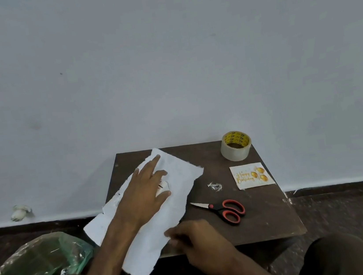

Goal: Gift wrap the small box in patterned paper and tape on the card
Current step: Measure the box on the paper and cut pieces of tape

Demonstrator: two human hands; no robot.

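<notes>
- Head view: right hand (198, 241), at six o'clock, meets the near edge of the paper (144, 246); it is blurred, so its grip cannot be told.
- Left hand (142, 195), fingers straight and spread, pins the paper, probably steadying the small box (162, 186) barely peeking beneath it.
- Scissors (222, 209) at four, card (251, 175) at two, tape (236, 146) at one o'clock wait within reach.

Single head cam, wide-angle, looking forward and down from close above the small table (268, 223); wall (165, 58) behind it fills the upper half.
</notes>
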